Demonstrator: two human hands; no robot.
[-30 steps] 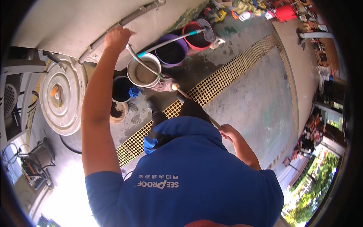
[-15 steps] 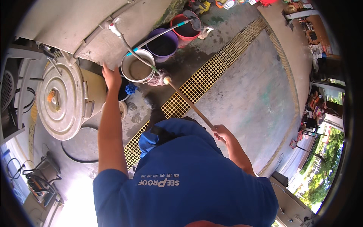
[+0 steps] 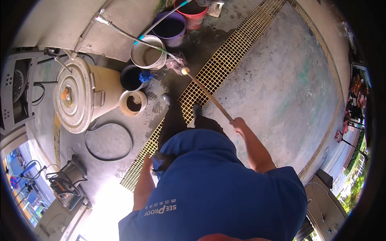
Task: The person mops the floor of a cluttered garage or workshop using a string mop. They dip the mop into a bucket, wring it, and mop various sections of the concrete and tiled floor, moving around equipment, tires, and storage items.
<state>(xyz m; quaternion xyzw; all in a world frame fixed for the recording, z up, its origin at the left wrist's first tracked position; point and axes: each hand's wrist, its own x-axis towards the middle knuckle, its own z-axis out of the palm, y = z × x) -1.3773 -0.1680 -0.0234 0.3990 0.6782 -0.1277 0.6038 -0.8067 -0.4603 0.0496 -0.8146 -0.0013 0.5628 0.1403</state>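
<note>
My right hand (image 3: 239,125) is closed around the wooden handle of a mop (image 3: 211,97). Its stringy pinkish-grey head (image 3: 176,63) hangs just right of a white bucket (image 3: 148,52). A grey hose (image 3: 128,36) runs from the wall over that bucket, its green tip pointing at the mop head; a pale streak, perhaps water, shows between them. Down by my left hip is my left hand (image 3: 148,162), close to my blue shirt, its fingers too hidden to read.
Purple (image 3: 183,40) and red (image 3: 196,21) buckets stand beyond the white one. A large lidded bin (image 3: 106,86), a dark bucket (image 3: 130,78) with a blue brush, and a small tub (image 3: 138,96) are at left. A yellow floor grate (image 3: 219,64) passes under my feet; a coiled hose (image 3: 130,134) lies behind.
My left hand has come back from beside the wall and white bucket to my hip. The view has shifted; my right hand still grips the mop, its head beside the white bucket.
</note>
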